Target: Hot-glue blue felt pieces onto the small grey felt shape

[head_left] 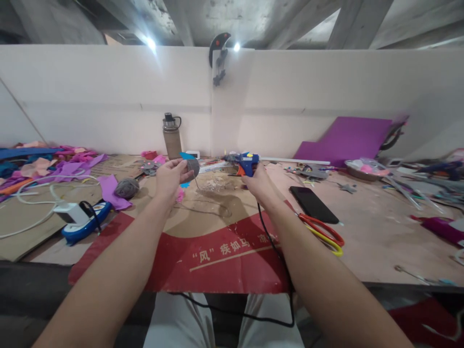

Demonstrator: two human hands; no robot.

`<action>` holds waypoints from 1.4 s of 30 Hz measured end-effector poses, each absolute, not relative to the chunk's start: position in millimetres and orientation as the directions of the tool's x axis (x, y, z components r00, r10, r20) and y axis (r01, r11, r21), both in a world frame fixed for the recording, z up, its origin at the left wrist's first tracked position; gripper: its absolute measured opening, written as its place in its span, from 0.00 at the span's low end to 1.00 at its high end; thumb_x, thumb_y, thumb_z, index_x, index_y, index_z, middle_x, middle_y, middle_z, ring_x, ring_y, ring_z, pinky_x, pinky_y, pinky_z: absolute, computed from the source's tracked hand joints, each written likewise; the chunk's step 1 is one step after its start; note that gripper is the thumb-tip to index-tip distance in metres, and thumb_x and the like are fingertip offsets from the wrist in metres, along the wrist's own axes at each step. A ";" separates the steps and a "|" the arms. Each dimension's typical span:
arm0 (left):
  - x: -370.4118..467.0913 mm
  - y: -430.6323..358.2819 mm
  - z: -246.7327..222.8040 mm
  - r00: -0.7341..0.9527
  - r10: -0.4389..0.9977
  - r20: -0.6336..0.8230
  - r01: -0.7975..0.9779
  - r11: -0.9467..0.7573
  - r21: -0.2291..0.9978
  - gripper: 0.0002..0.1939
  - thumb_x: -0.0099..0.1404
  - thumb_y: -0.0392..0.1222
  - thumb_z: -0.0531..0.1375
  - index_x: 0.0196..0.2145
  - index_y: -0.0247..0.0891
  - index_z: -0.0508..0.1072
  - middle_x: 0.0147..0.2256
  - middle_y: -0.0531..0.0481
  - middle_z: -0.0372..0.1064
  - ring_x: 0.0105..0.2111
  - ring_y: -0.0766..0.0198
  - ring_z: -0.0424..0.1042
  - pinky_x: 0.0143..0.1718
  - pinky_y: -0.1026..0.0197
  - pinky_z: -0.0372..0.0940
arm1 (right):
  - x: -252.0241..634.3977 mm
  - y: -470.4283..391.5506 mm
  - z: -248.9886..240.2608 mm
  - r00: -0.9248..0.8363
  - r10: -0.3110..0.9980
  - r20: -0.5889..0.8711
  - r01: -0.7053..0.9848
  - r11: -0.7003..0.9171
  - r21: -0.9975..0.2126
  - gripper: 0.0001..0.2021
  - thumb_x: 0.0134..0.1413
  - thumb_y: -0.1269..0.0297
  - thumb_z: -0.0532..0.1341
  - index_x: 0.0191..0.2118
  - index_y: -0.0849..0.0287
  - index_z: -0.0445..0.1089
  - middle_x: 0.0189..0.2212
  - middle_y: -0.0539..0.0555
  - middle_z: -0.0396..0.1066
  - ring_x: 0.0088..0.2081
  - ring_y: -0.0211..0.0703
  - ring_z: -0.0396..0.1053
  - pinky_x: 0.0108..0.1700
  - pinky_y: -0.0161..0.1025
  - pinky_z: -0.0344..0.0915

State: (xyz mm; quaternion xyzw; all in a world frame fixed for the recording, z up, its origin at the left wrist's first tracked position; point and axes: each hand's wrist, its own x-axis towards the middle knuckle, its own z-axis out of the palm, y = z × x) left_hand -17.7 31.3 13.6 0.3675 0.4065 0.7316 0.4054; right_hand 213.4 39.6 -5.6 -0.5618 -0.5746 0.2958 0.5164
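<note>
Far L on the table, you've got a heap of felt scraps [78, 166], pink, purple, blue & orange. Next to it is a blue power strip [87, 224] w/ a white plug [70, 211] in it. Then comes a purple felt piece [111, 191] w/ a gray yarn ball [126, 188] on it. A bottle [172, 137] w/ a black lid stands upright at the back, near the wall.

Your L hand [172, 175] has its thumb & fingers pinched on a small gray round piece [193, 167] w/ a blue bit [187, 156] at its top. It's held up over the cardboard [224, 263], & a thin gray strand [197, 183] hangs down from it.

Your R hand [261, 183] has its fingers wrapped round the handle of a blue glue gun [249, 163] w/ an orange trigger. The gun's tip points L, toward the gray round piece, w/ a gap b/w them. A black cord [267, 233] runs down under your R arm.

R of that arm is a black phone [313, 204], w/ scissors [322, 233] just beside it, red & yellow handles. Farther R, a big purple sheet [350, 140] leans on the wall, & a bowl [357, 173] w/ pink stuff sits in front of it
</note>
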 end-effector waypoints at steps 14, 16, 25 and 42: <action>-12.2 31.6 7.4 -0.415 0.885 0.210 -0.279 -0.344 0.897 0.05 0.52 0.33 0.66 0.27 0.33 0.73 0.25 0.52 0.70 0.25 0.68 0.72 0.33 0.61 0.74 | 183.0 13.3 0.0 -0.088 0.881 0.465 -0.123 0.453 -0.883 0.17 0.50 0.63 0.62 0.46 0.53 0.59 0.37 0.51 0.71 0.27 0.36 0.65 0.31 0.37 0.64; -11.6 31.1 7.1 -0.415 0.885 0.213 -0.266 -0.342 0.901 0.05 0.52 0.34 0.66 0.27 0.33 0.73 0.24 0.53 0.69 0.24 0.69 0.71 0.32 0.62 0.73 | 179.5 10.9 -0.8 -0.089 0.848 0.523 -0.055 0.520 -0.852 0.17 0.52 0.64 0.60 0.47 0.52 0.58 0.42 0.53 0.71 0.35 0.41 0.69 0.37 0.41 0.68; -6.1 23.1 4.5 -0.360 0.886 0.291 -0.196 -0.377 0.905 0.10 0.50 0.40 0.68 0.29 0.34 0.73 0.27 0.53 0.71 0.27 0.68 0.72 0.35 0.62 0.72 | 170.2 5.4 -5.4 -0.150 0.747 0.648 0.036 0.659 -0.751 0.20 0.54 0.66 0.58 0.52 0.53 0.55 0.46 0.58 0.72 0.53 0.50 0.69 0.56 0.53 0.65; -2.6 23.6 7.6 -0.353 0.894 0.277 -0.203 -0.362 0.910 0.07 0.50 0.37 0.66 0.26 0.34 0.72 0.24 0.54 0.68 0.25 0.69 0.71 0.32 0.63 0.71 | 173.0 -5.0 1.0 -0.182 0.775 0.605 0.221 0.632 -0.743 0.17 0.54 0.68 0.57 0.49 0.55 0.55 0.44 0.59 0.73 0.45 0.50 0.71 0.53 0.53 0.65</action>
